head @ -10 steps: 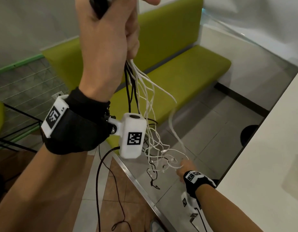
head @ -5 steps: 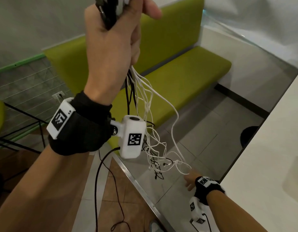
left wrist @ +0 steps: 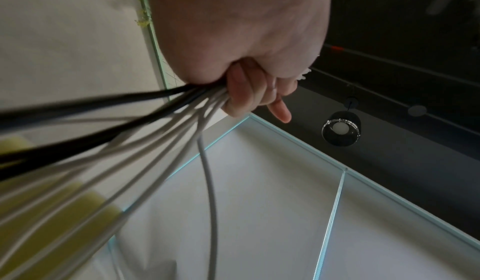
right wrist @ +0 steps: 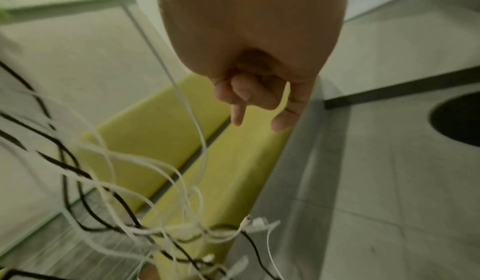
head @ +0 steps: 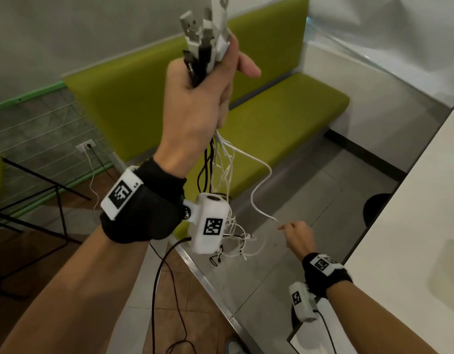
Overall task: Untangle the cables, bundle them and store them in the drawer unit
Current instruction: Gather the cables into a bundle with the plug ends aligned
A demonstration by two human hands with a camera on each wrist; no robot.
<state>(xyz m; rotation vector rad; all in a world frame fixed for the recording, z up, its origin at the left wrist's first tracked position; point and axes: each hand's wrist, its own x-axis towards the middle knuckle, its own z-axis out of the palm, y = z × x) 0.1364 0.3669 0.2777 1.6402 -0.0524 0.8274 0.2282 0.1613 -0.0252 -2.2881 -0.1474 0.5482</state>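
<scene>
Green bench (head: 272,118) against pale wall (head: 80,29); grey tiled floor (head: 310,200).

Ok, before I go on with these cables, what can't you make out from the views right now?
- Drawer unit: in no view.
- Right hand fingers on the white cable: head view too small; right wrist view, the palm hides the grip.
- Knots in the tangle: head view, the wrist camera covers part; right wrist view blurred.
- Plugs in the left hand: top ones cut off by the head view's edge.
</scene>
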